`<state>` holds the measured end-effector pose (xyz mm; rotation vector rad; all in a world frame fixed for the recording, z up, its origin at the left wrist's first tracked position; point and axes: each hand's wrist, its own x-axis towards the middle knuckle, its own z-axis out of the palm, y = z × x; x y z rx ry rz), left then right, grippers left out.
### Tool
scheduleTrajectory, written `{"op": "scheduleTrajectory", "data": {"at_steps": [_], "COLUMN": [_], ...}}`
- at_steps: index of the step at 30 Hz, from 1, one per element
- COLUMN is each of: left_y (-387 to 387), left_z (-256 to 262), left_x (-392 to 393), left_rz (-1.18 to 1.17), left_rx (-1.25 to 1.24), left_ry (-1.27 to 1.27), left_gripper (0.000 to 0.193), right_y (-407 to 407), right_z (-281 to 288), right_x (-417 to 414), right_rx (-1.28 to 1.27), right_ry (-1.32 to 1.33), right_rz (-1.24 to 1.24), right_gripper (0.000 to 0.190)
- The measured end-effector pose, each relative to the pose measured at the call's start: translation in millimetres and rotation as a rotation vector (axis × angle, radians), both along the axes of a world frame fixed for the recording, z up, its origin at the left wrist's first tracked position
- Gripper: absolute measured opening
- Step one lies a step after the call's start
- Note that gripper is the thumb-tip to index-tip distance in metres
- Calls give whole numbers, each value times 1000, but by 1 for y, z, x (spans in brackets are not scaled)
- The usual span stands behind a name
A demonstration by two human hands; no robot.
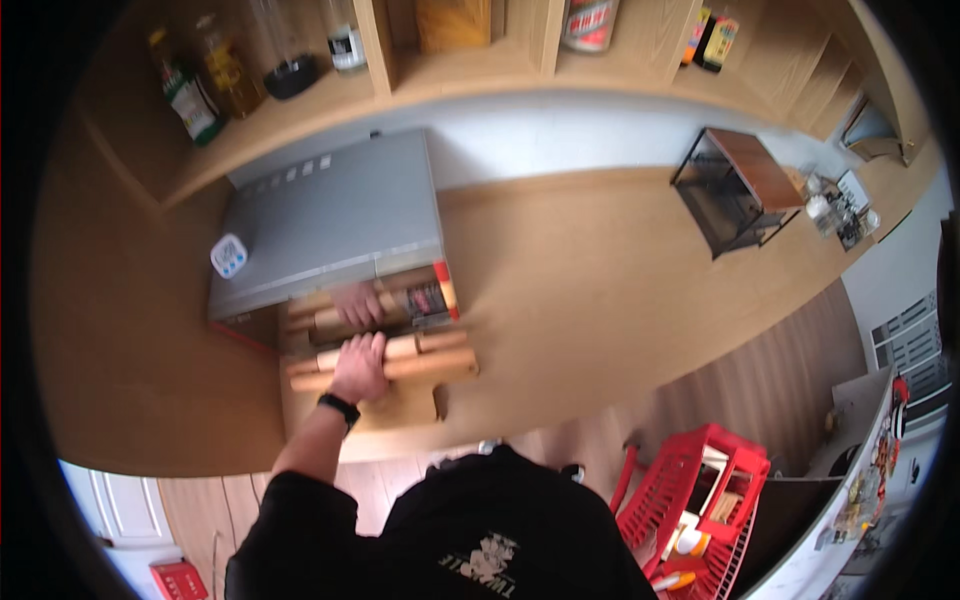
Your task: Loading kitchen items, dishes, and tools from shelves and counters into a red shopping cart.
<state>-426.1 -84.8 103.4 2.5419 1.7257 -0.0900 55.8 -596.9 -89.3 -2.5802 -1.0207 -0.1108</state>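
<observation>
My left hand (361,367), with a black band at the wrist, is closed around a wooden rolling pin (403,347) with slim handles. Against the pin, on the near side, lies a second wooden rod (431,365), partly under my fingers. Both are over a pale wooden board (409,405) with a dark cut-out at its right side. Just behind stands a grey countertop oven or microwave (337,210), whose glossy front (390,300) mirrors the hand and pins. A patch of skin shows beside a red plastic basket (652,487) at my right side; my right hand's grip cannot be made out.
A small white digital display (229,256) sits on the appliance. Bottles (191,105) and a red-labelled container (590,26) stand on the wooden shelves above. Along the wooden counter (570,300) is a black-framed rack (742,187), with glassware (840,206) beyond. The basket holds several items.
</observation>
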Motion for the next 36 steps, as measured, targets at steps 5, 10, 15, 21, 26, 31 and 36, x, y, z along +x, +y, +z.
{"op": "scheduleTrajectory", "data": {"at_steps": [5,10,15,21,26,31,36], "left_y": [-17,-58,-99,-131,-182,-248,-308], "left_z": [31,49,82,104,119,130,132], "left_x": [17,74,165,258,319,371,400], "left_rz": [-128,-330,-702,-1097,-1401,-1796,-1967], "left_rx": [-4,-80,-167,-261,-190,-5,13], "left_ry": [4,-173,-284,-228,-188,-253,-230], "left_gripper": [52,53,54,58,51,45,45], "right_y": [7,147,227,183,105,27,-40], "right_z": [49,240,329,308,284,278,290], "right_x": [-6,-52,-83,-80,-90,-105,-110], "right_rx": [123,237,192,-129,-41,10,11], "right_ry": [238,321,190,333,362,286,380], "right_rz": [-47,252,676,560,224,-21,-219], "right_gripper": [47,54,80,65,47,45,49]}}
